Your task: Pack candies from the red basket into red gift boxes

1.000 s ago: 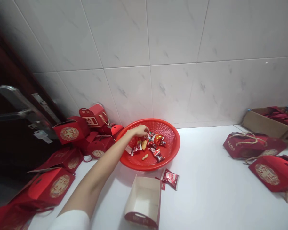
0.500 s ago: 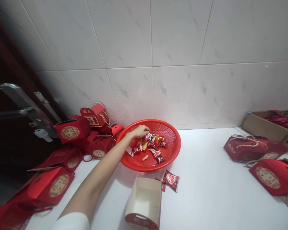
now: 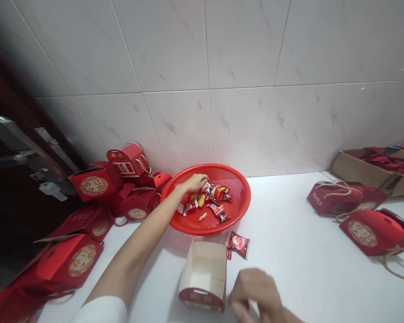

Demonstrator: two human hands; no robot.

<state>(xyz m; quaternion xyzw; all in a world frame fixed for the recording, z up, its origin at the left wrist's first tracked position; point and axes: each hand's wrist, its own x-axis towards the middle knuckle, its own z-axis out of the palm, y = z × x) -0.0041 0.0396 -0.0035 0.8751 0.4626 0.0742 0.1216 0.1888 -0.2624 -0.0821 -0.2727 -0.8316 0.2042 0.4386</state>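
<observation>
My left hand (image 3: 195, 182) reaches into a red plastic basket (image 3: 245, 202), fingers curled down and closed on a wrapped candy (image 3: 206, 186) at the edge of the pile. Around it lie several more wrapped candies (image 3: 216, 209) and a peanut (image 3: 202, 216). In front of the basket stands an open red gift box (image 3: 202, 297), its pale inside facing up with nothing in it. My right hand (image 3: 256, 291) is just right of this box, blurred by motion, its fingers bent. A red candy packet (image 3: 239, 244) lies on the white table between basket and right hand.
Several red gift boxes (image 3: 82, 260) crowd the left side, some stacked against the wall. At the right stand two more red boxes with rope handles (image 3: 363, 235). Behind them is a cardboard carton (image 3: 360, 168) of dark red items. A door with a handle (image 3: 6, 159) borders the left.
My right hand has come into view at the bottom, beside the open box. The left hand stays at the candies in the basket. The whole view has shifted slightly.
</observation>
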